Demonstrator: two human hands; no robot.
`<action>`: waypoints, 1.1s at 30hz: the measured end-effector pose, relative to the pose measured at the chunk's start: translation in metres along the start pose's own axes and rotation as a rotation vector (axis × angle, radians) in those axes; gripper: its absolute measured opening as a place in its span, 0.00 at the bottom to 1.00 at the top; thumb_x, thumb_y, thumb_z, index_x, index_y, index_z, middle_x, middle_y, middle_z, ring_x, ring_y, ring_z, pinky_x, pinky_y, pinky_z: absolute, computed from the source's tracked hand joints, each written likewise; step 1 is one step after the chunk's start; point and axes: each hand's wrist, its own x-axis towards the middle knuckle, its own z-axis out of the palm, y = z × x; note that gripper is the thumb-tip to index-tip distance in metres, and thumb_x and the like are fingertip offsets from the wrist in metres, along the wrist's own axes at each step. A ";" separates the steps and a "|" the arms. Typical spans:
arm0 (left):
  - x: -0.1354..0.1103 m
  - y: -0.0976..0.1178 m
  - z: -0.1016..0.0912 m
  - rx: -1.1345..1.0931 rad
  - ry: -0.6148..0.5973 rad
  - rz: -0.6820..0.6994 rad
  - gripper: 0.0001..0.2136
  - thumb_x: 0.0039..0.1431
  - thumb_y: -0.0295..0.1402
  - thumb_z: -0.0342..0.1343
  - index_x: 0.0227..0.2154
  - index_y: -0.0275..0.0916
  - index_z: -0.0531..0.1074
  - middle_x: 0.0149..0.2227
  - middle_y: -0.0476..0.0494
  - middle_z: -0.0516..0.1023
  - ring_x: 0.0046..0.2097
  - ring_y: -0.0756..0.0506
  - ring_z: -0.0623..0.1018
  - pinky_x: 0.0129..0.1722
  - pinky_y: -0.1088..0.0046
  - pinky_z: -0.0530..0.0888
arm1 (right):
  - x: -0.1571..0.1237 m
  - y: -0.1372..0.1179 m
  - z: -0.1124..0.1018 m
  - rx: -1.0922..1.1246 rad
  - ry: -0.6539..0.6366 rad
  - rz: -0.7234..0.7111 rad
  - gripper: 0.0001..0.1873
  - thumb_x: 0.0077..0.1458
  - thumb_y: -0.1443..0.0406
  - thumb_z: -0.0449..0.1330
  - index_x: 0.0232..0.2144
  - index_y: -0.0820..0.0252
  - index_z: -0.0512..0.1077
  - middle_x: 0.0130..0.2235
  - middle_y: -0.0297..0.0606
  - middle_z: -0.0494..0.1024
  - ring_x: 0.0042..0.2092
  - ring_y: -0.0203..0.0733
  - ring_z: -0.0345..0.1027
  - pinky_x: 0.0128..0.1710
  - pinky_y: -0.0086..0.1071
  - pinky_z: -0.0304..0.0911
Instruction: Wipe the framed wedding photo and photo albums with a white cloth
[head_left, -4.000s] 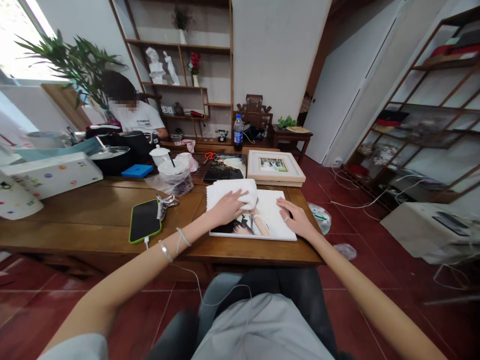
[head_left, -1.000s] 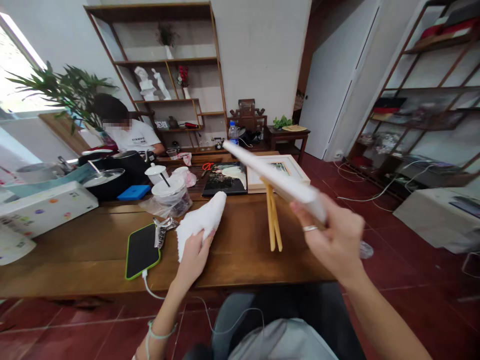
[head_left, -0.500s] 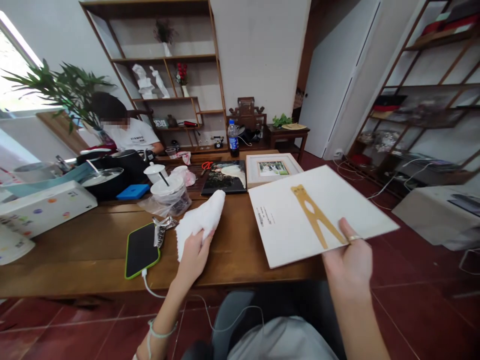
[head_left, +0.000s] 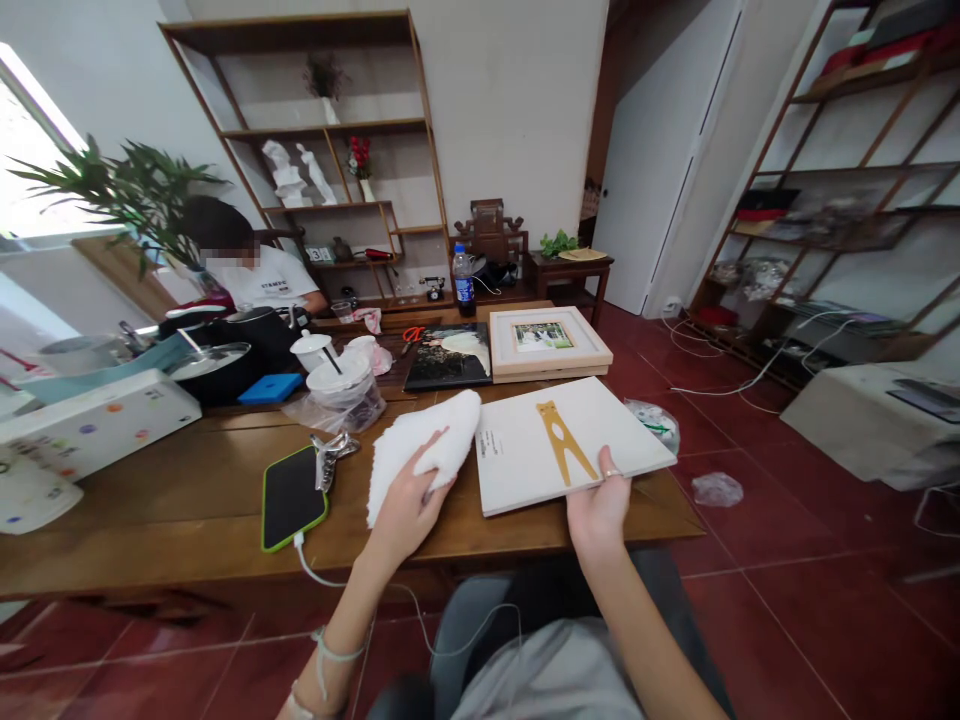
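Centre frame, our left hand (head_left: 409, 505) grips white cloth (head_left: 420, 445), right hand (head_left: 600, 505) pinches photo board (head_left: 540, 450) back-up on table (head_left: 187, 500); back seemingly unwiped yet.

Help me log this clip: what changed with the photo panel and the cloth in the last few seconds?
The right hand lifted the photo panel off the table, flipped it and lowered it again, yellow stand now up, holding the near edge. The left hand took the white cloth off it and holds it bunched. The phone and framed picture stayed put.
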 end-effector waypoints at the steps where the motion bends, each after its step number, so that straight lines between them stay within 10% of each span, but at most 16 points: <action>1: 0.000 0.003 0.000 0.004 -0.026 0.054 0.12 0.61 0.32 0.45 0.27 0.37 0.72 0.53 0.36 0.70 0.55 0.40 0.67 0.55 0.62 0.64 | -0.002 0.004 0.001 -0.008 -0.012 -0.023 0.30 0.48 0.65 0.59 0.55 0.51 0.59 0.55 0.39 0.68 0.50 0.44 0.68 0.52 0.47 0.62; 9: -0.001 0.016 0.004 0.136 -0.077 0.194 0.13 0.57 0.41 0.53 0.27 0.38 0.74 0.60 0.44 0.61 0.61 0.38 0.59 0.58 0.56 0.60 | 0.000 0.003 -0.016 -0.245 -0.107 -0.070 0.31 0.37 0.67 0.66 0.48 0.59 0.66 0.50 0.41 0.73 0.49 0.45 0.68 0.51 0.42 0.64; 13: 0.000 0.014 0.004 0.149 -0.075 0.191 0.13 0.57 0.42 0.52 0.27 0.39 0.75 0.59 0.45 0.61 0.61 0.38 0.59 0.58 0.56 0.61 | 0.023 -0.027 -0.034 -0.430 -0.248 0.065 0.24 0.37 0.62 0.67 0.40 0.62 0.70 0.44 0.42 0.76 0.44 0.45 0.71 0.39 0.38 0.71; 19: 0.000 0.016 0.002 0.135 -0.080 0.165 0.13 0.56 0.42 0.53 0.28 0.40 0.76 0.59 0.45 0.63 0.60 0.38 0.61 0.58 0.57 0.61 | 0.049 -0.054 -0.055 -0.768 -0.323 -0.164 0.34 0.30 0.58 0.70 0.41 0.60 0.63 0.29 0.32 0.75 0.22 0.35 0.66 0.17 0.28 0.63; 33: 0.009 0.002 0.005 0.195 -0.094 0.016 0.09 0.56 0.34 0.51 0.35 0.38 0.75 0.59 0.43 0.61 0.61 0.36 0.59 0.57 0.53 0.60 | 0.066 -0.074 -0.040 -2.126 -0.763 -0.470 0.23 0.54 0.46 0.48 0.34 0.60 0.64 0.28 0.46 0.75 0.34 0.53 0.70 0.32 0.37 0.56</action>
